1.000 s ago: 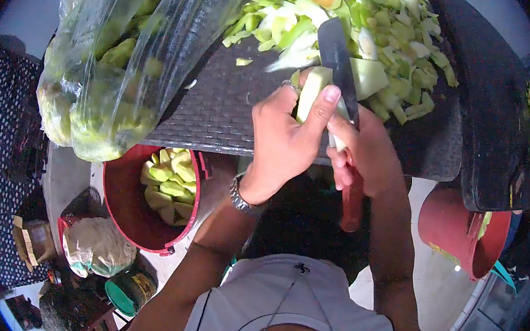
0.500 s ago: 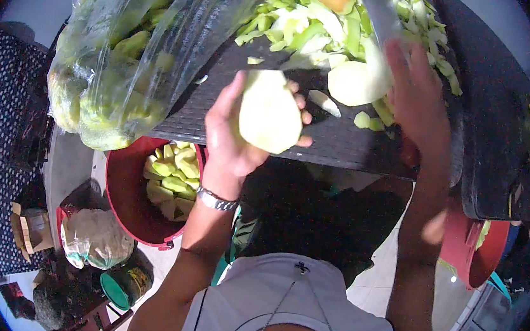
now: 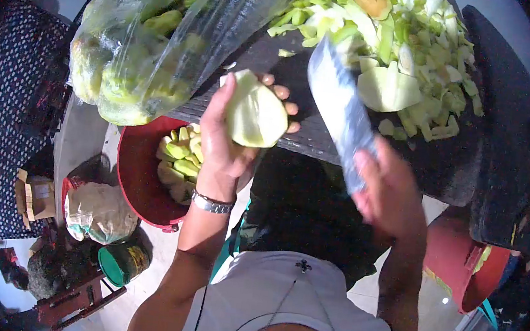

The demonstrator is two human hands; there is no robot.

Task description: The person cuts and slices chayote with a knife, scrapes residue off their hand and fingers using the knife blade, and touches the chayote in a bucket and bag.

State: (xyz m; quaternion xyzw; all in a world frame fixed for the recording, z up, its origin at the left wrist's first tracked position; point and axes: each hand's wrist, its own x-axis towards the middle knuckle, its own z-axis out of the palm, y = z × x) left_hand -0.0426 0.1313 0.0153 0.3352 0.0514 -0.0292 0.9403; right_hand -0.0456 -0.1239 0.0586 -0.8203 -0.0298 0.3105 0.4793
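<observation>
At the front edge of the table point(image 3: 452, 171), a cut fruit point(image 3: 256, 115) is held in the cupped left hand point(image 3: 220, 151); a knife point(image 3: 339, 106), apart from it, is gripped by the right hand point(image 3: 393, 194). Any cut is best made with the left fingers point(image 3: 280, 92) clear of the knife. Pale pieces point(image 3: 179, 152) are seen in the red bucket point(image 3: 135, 172); green fruit point(image 3: 164, 23), in the clear bag point(image 3: 236, 32).
</observation>
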